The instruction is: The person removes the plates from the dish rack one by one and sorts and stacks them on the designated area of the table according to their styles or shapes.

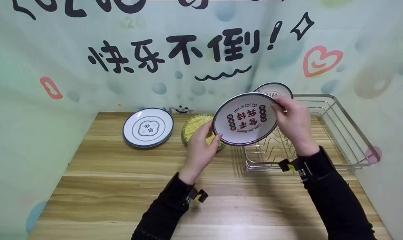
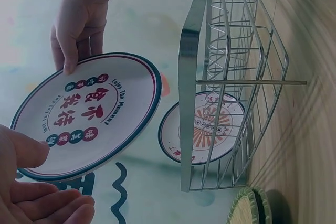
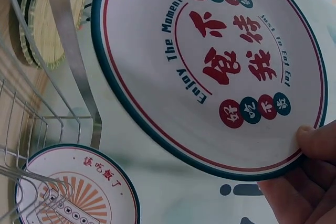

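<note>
Left grip (image 1: 201, 146) and right grip (image 1: 294, 121) pinched lettered plate (image 1: 246, 118), part-hiding wire rack (image 2: 190, 72) | sunburst plate (image 1: 273, 88) stood in rack | round pad (image 1: 193, 128), blue-rimmed plate (image 1: 148, 127) lay left of rack

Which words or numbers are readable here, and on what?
"快乐不倒!": backdrop
"20", faint: backdrop
"Enjoy The Moment": held plate
"Just To Eat Eat": held plate
"食不我待": held plate
"好吃不", rest unclear: held plate
"味美", rest unclear: held plate
"該吃飯了": rack plate
Too small: left plate
Cut off: backdrop's top line
</note>
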Available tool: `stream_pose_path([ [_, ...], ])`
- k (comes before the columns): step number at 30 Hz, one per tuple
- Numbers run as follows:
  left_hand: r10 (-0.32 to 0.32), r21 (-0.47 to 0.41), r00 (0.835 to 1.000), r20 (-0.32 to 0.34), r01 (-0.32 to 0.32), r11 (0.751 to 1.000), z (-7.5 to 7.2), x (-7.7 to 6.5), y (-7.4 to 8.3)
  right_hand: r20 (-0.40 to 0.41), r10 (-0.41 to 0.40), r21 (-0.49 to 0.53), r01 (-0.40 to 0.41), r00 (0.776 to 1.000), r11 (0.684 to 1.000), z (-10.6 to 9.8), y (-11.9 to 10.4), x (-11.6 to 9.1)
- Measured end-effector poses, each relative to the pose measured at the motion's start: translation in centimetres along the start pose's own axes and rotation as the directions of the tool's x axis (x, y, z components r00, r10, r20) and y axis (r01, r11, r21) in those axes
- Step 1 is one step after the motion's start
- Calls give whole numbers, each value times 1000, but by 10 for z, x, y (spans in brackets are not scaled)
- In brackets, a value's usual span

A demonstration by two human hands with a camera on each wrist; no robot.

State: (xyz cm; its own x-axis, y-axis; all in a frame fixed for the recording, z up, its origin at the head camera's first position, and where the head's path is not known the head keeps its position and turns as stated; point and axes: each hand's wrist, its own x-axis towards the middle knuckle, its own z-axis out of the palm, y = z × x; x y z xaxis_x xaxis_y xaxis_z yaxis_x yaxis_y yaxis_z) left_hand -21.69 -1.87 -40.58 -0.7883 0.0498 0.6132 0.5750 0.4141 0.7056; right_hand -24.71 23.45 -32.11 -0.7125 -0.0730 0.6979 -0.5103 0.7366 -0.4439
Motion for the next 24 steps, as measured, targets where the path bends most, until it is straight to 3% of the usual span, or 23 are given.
stream_pose_path([
  [13,35,-140,985,-170,-59,988,-5,0,0,47,14,86,-18,999,996,6,-7,-6],
  [24,104,-69,968,-229,-122,990,-14,-1,-7,131,24,140,-42,991,989,9,-6,-12],
])
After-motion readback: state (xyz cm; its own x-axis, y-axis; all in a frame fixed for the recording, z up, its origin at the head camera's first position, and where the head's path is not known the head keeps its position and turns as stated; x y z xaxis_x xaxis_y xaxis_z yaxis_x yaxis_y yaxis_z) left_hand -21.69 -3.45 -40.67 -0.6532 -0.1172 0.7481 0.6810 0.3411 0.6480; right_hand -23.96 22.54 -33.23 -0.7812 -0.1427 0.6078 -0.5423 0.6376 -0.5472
